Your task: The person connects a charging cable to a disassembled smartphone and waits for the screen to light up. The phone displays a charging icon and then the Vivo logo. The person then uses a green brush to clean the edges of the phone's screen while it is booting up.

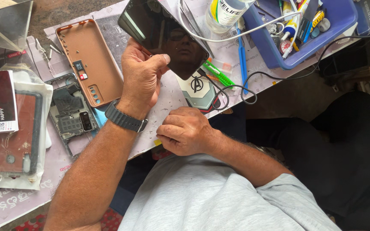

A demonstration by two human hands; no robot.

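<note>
Resting nearest the body, the right hand (pixel 186 131) is curling into a loose fist at the mat's (pixel 168 96) near edge, knuckles up; whether it is pinching anything cannot be told. Beyond it, the left hand (pixel 141 77) is rising on a bent wrist wearing a dark watch (pixel 124 118), thumb and fingers clamping the lower edge of a glossy black screen (pixel 161 32), tilting it toward the face. Left of that hand, an orange back cover (pixel 88 60) is lying inside up, with an opened phone (pixel 70 113) just beside it. Past the screen, a blue tray (pixel 305 51) is sitting.
</note>
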